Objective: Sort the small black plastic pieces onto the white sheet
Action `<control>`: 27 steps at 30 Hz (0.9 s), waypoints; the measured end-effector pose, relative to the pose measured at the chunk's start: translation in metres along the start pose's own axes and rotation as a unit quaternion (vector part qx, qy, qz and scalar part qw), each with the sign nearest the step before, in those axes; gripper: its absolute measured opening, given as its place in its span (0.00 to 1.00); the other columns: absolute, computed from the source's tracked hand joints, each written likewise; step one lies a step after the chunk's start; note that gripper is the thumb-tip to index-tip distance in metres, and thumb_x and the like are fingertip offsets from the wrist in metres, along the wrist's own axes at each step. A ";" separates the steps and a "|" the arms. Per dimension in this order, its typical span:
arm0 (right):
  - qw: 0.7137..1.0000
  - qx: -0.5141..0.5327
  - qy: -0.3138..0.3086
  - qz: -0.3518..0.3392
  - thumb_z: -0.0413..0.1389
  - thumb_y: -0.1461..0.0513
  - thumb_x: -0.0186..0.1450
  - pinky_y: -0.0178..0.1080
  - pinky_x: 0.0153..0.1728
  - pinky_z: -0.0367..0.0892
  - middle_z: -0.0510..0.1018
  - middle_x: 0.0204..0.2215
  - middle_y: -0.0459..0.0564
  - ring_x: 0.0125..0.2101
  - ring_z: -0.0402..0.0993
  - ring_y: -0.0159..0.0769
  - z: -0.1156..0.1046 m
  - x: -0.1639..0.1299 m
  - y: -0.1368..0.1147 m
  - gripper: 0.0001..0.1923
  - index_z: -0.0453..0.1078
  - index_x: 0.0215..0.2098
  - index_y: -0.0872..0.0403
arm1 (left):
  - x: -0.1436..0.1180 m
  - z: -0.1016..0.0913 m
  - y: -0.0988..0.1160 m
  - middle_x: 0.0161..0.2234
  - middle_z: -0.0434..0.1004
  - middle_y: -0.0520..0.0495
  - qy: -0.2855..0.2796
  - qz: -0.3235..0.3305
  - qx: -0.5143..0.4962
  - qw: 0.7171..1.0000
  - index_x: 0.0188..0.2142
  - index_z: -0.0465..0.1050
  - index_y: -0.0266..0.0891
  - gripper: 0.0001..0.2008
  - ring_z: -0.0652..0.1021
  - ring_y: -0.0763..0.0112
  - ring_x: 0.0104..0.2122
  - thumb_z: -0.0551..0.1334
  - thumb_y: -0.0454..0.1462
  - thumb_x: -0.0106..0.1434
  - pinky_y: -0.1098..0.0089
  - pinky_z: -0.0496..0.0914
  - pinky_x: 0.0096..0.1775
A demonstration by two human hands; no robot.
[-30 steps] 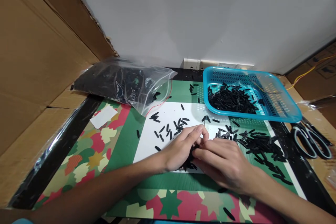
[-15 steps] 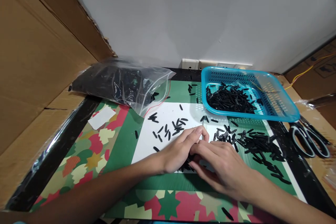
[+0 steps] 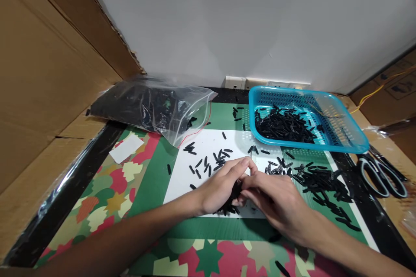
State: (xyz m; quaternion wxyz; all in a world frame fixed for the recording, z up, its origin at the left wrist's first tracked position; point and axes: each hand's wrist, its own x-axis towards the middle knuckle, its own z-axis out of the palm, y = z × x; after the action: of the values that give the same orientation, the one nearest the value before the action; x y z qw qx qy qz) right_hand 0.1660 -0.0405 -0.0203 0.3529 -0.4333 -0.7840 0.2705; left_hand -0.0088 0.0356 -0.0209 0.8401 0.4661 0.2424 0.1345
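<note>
My left hand [image 3: 225, 184] is curled over the white sheet [image 3: 182, 173], its thumb pressed to the bent index finger. Against its fingertips, my right hand [image 3: 277, 201] pinches with thumb and fingers. Whatever they hold is hidden between the fingers. Just under the hands lies a small heap of slim black pieces [image 3: 230, 207], partly covered by my left palm. More loose black pieces [image 3: 221, 156] are scattered beyond my left hand. To the right of my right hand a larger black pile [image 3: 320, 181] spreads over the green mat [image 3: 156, 169].
A blue plastic basket [image 3: 308, 143] with many black pieces stands at the back right. Scissors [image 3: 378, 177] lie beside it. At the back left rests a zip bag [image 3: 136, 104] full of dark material, near a white paper scrap [image 3: 126, 148]. Cardboard [image 3: 48, 69] walls the left side.
My right hand has shifted slightly, its fingers drawn up from the heap, so more of the black pieces under the hands show. My left hand has hardly moved.
</note>
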 end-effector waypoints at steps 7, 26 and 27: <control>0.989 0.025 0.134 0.060 0.58 0.65 0.73 0.30 0.27 0.65 0.77 0.27 0.42 0.23 0.70 0.27 -0.015 0.002 0.010 0.04 0.72 0.38 0.52 | 0.002 -0.005 0.001 0.20 0.63 0.58 -0.036 -0.018 -0.043 0.998 0.38 0.61 0.42 0.13 0.61 0.79 0.17 0.53 0.47 0.76 0.78 0.56 0.23; 0.963 0.173 0.136 0.157 0.61 0.60 0.71 0.30 0.26 0.69 0.77 0.33 0.43 0.24 0.72 0.26 -0.018 0.004 0.025 0.07 0.73 0.47 0.49 | 0.003 -0.006 0.003 0.20 0.62 0.58 -0.031 -0.006 -0.088 0.996 0.35 0.60 0.41 0.12 0.61 0.81 0.17 0.56 0.43 0.74 0.79 0.54 0.21; 0.967 0.156 0.142 0.140 0.62 0.61 0.70 0.30 0.27 0.69 0.78 0.35 0.44 0.25 0.72 0.26 -0.019 0.004 0.027 0.08 0.74 0.47 0.49 | 0.003 -0.005 0.003 0.20 0.62 0.58 -0.030 -0.005 -0.090 0.996 0.35 0.59 0.41 0.12 0.61 0.82 0.17 0.56 0.43 0.74 0.80 0.54 0.21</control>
State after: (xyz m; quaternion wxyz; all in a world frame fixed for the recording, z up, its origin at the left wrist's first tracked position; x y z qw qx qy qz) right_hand 0.1924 -0.0220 -0.0269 0.4826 -0.5118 -0.6054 0.3722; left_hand -0.0087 0.0425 -0.0214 0.8862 0.3916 0.2062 0.1371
